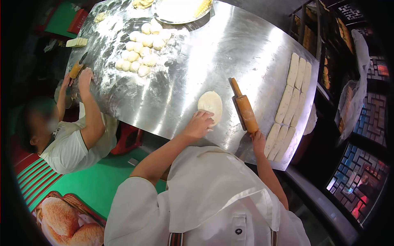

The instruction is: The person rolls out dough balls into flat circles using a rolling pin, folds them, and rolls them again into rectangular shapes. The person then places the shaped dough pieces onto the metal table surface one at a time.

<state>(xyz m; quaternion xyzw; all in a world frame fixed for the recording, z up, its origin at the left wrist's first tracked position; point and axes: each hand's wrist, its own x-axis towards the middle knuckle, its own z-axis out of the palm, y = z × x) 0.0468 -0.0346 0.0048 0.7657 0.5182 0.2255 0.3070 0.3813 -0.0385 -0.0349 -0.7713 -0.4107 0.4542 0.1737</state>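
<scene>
On the steel table lies a flat oval of rolled dough. My left hand rests on its near edge, fingers laid out over the dough. To the right, my right hand is closed around the near handle of a wooden rolling pin. The pin lies slanted, apart from the dough, and its dark reflection or shadow shows along its left side. Right of the pin, several long pale dough strips sit in rows near the table's right edge.
Several dough balls lie on the floured part of the steel table. Behind them stands a large round plate. At left, a co-worker holds another rolling pin. Racks of baked goods stand beyond the right edge.
</scene>
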